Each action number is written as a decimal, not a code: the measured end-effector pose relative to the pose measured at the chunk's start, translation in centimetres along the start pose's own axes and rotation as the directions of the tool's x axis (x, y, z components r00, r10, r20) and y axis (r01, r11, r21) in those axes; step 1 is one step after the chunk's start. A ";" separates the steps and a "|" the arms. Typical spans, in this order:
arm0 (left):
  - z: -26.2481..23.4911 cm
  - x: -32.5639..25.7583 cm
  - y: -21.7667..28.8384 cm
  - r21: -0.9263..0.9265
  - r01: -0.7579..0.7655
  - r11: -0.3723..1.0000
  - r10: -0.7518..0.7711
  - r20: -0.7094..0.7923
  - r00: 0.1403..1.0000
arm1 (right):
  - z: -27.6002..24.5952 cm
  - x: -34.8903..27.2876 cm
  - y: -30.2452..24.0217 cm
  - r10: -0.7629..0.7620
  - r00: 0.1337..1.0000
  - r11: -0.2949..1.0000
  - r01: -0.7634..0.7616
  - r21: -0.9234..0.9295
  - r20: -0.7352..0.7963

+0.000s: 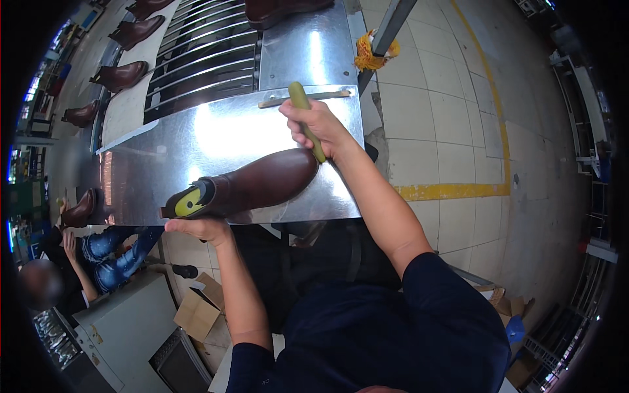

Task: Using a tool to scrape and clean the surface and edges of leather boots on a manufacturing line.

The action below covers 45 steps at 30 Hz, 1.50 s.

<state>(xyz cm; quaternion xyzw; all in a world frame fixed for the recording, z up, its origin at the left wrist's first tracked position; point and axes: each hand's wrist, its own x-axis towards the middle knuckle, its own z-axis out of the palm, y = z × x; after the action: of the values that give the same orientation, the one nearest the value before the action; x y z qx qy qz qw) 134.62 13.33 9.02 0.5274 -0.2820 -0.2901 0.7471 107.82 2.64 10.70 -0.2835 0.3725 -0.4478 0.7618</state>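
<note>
Brown boot (262, 183) lies at the steel bench (164, 150) near edge. Left hand (200, 229) clasps its heel end; right hand (318, 124) fists a green-handled tool (306, 118) on the toe. Toe work underway; steady pressure needed.

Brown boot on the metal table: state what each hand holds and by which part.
Left hand grips the brown boot at its open top end. Right hand holds a green-handled tool by its handle, tip against the toe.

Shiny steel bench (249, 131) carries brown boot (262, 183) lying on side. Beyond it, roller conveyor (203, 62) with another brown boot (282, 10); more boots (121, 75) line pale strip (128, 108) alongside.
</note>
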 end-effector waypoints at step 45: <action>-23.7 -27.7 36.7 0.689 0.293 0.663 0.637 -0.724 0.264 | 3.5 -1.8 2.4 -0.509 0.861 0.825 0.487 -0.285 -0.002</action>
<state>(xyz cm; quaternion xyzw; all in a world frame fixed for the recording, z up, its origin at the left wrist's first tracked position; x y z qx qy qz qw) 138.24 58.49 33.96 0.7945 0.0694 0.3157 0.5141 111.30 5.64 11.36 -0.4561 0.3734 -0.5856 0.5565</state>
